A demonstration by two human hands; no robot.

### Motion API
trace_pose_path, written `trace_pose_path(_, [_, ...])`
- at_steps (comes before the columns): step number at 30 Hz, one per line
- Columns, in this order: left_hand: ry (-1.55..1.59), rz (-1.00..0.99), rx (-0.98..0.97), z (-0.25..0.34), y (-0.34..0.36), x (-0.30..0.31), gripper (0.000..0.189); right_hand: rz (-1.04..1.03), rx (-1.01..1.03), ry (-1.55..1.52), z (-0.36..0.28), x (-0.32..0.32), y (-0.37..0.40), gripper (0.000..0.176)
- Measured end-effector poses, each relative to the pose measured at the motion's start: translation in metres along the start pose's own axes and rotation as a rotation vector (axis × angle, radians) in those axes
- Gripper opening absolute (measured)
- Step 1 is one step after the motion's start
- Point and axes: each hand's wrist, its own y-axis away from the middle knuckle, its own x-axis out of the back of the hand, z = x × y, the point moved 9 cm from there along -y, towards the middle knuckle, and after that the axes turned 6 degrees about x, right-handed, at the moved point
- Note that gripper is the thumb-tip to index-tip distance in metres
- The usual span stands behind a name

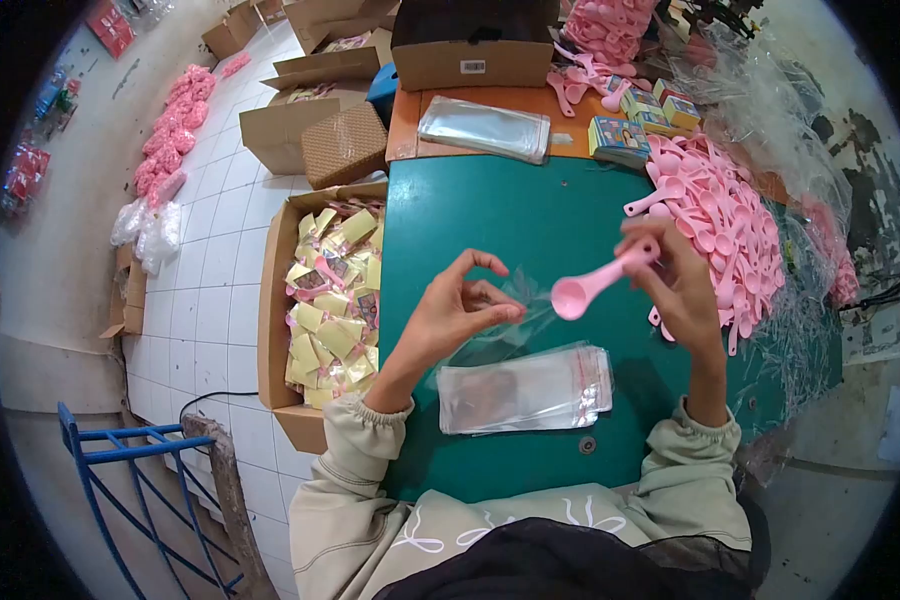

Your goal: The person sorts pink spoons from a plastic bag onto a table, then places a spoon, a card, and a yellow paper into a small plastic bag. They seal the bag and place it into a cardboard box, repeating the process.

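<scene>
A pink scoop (592, 287) is pinched by its handle in my right hand (678, 285), with the bowl pointing left. My left hand (448, 310) is curled around the edge of a thin clear plastic bag (510, 325), thumb toward the fingers. The scoop's bowl is close to the bag's right side; whether they touch is hard to see. Below both hands, a stack of clear plastic bags (515, 392) lies on the green table (490, 215). A large pile of pink scoops (725, 235) spreads to the right of my right hand.
Left of the table, a cardboard box (273, 330) holds several packed bags with yellowish cards. More clear bags (485, 127) lie at the back, before an open brown box (473, 62). Stacks of small cards (620, 138) stand back right. A blue metal frame (135, 452) stands lower left.
</scene>
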Motion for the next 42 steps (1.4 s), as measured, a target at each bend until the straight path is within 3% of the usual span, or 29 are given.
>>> trace_pose_path(1, [0.006,0.006,0.002,0.007,-0.002,0.000,0.036,0.111,0.036,-0.084,-0.007,0.003,-0.008,0.022])
trace_pose_path(4, [-0.017,0.030,-0.004,0.026,-0.006,0.005,0.037,0.143,0.179,0.012,-0.027,-0.006,-0.025,0.023])
trace_pose_path(14, [0.087,0.017,-0.100,0.034,-0.019,0.005,0.037,-0.002,0.191,0.056,-0.017,-0.039,-0.035,0.015])
trace_pose_path(17, [-0.052,0.036,-0.150,0.035,-0.024,0.005,0.034,0.014,0.064,-0.142,0.002,-0.045,-0.035,0.014])
trace_pose_path(21, [-0.191,-0.037,-0.036,0.016,-0.027,0.008,0.031,0.170,0.121,-0.092,0.000,-0.031,-0.035,0.010])
trace_pose_path(23, [-0.217,-0.002,-0.130,0.023,-0.027,0.009,0.029,0.152,0.118,-0.082,0.006,-0.033,-0.032,0.013])
trace_pose_path(26, [-0.091,0.046,-0.176,0.033,-0.024,0.008,0.028,-0.087,0.543,0.362,-0.029,-0.054,-0.032,0.025])
trace_pose_path(28, [0.007,0.075,-0.192,0.038,-0.021,0.009,0.029,-0.197,0.583,0.270,-0.028,-0.060,-0.037,0.033])
trace_pose_path(31, [0.056,0.092,-0.260,0.046,-0.015,0.015,0.028,-0.126,0.295,-0.168,0.026,-0.020,-0.091,0.046])
trace_pose_path(32, [0.043,0.085,-0.299,0.050,-0.012,0.017,0.028,-0.058,0.115,-0.055,0.063,0.013,-0.117,0.051])
trace_pose_path(33, [0.027,0.076,-0.342,0.055,-0.010,0.018,0.027,0.096,0.128,0.463,0.092,0.053,-0.142,0.047])
trace_pose_path(34, [-0.005,0.074,-0.375,0.060,-0.007,0.017,0.027,0.131,0.026,0.753,0.136,0.085,-0.161,0.041])
trace_pose_path(36, [-0.073,0.074,-0.447,0.068,0.002,0.015,0.026,0.225,-0.009,0.982,0.211,0.129,-0.172,0.037])
trace_pose_path(39, [-0.157,0.074,-0.571,0.075,0.006,0.022,0.025,0.243,-0.053,1.008,0.224,0.129,-0.165,0.037])
trace_pose_path(40, [-0.185,0.079,-0.605,0.076,0.007,0.023,0.024,0.407,-0.028,1.030,0.218,0.135,-0.161,0.037])
trace_pose_path(42, [-0.105,0.092,-0.418,0.065,0.001,0.026,0.024,0.432,-0.255,1.040,0.209,0.140,-0.154,0.036])
